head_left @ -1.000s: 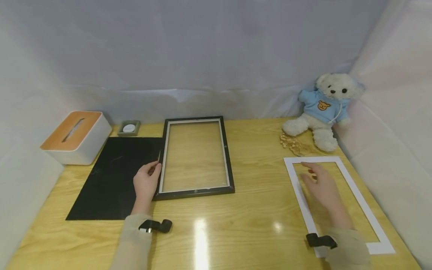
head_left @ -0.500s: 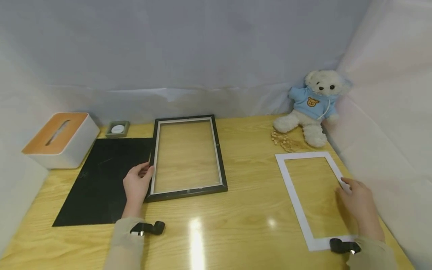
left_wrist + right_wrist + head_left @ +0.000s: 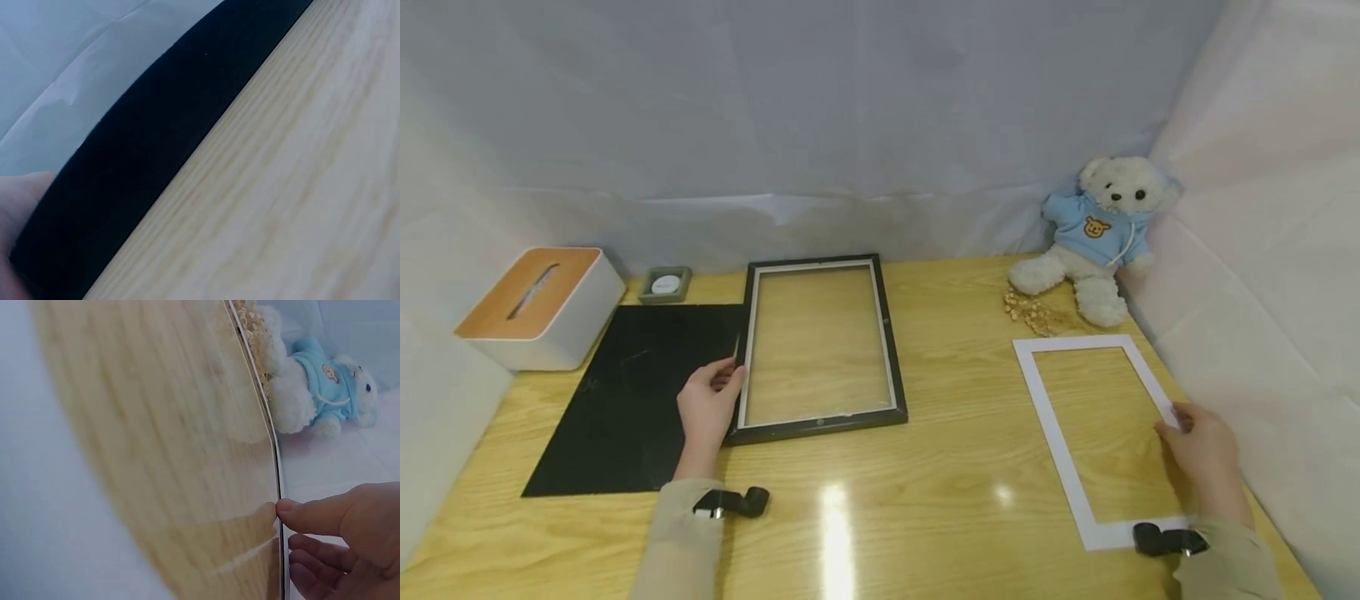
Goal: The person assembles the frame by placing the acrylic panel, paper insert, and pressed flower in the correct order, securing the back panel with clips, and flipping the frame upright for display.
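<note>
Toward the left of the table, a black picture frame with a pale inner lip lies flat. My left hand grips the left side of this frame, its fingers curled at the edge; in the left wrist view only part of the hand shows beside the dark frame side. A black backing board lies to the left of the frame. Over on the right, my right hand pinches the right strip of a white rectangular mat, thumb on the inner side. The thumb touches the thin edge in the right wrist view.
A white tissue box with an orange top stands at the back left, beside a small green tray holding a white round item. A teddy bear in a blue hoodie sits at the back right, dried flowers at its feet.
My right hand has moved from above the mat's opening to its right strip and now pinches it. The left hand stays at the frame. The head view has shifted slightly.
</note>
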A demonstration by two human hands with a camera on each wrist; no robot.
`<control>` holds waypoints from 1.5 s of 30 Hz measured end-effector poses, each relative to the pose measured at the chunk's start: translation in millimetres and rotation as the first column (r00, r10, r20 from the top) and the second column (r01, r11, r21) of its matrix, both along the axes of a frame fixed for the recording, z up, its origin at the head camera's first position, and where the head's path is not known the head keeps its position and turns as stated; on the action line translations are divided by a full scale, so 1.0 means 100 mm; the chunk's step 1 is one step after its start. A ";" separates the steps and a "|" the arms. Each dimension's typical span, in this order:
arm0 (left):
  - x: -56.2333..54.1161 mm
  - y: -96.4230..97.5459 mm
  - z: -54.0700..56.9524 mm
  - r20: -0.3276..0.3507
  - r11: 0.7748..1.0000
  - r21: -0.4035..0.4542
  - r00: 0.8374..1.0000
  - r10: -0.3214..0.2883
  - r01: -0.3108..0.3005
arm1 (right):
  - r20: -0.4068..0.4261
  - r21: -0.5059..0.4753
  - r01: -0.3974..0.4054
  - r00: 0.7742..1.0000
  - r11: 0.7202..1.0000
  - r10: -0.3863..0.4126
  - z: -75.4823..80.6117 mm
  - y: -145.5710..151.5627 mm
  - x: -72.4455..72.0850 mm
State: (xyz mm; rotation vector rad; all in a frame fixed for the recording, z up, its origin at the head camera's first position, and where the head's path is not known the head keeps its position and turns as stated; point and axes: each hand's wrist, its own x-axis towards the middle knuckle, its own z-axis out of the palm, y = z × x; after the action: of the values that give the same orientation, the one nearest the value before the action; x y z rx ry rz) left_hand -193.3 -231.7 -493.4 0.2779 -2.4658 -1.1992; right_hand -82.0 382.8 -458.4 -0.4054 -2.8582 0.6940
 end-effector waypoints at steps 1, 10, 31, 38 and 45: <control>0.00 0.00 0.00 -0.002 1.000 -0.003 1.000 -0.001 0.001 | -0.002 0.001 0.013 1.000 1.000 -0.013 0.00 0.01 0.01; -0.01 0.02 0.00 0.003 1.000 0.001 1.000 -0.003 0.003 | 0.092 -0.033 0.143 0.986 0.989 -0.140 0.02 0.04 0.04; 0.00 0.04 -0.01 0.003 1.000 0.015 1.000 -0.014 0.014 | 0.051 -0.054 0.083 0.995 0.995 -0.080 0.04 0.09 0.01; 0.01 0.03 0.01 0.000 1.000 0.018 1.000 -0.007 0.007 | 0.013 -0.066 0.022 1.000 0.998 -0.021 0.07 0.02 0.03; 0.01 0.02 0.02 -0.008 1.000 0.001 1.000 -0.006 0.006 | -0.064 -0.080 0.004 0.998 0.997 -0.009 0.13 -0.04 0.03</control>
State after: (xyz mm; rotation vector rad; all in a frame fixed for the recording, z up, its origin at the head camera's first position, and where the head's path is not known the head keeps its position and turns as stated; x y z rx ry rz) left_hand -191.8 -230.1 -490.9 0.2662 -2.4605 -1.2021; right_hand -78.9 378.8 -445.3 -0.3965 -2.7750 0.8067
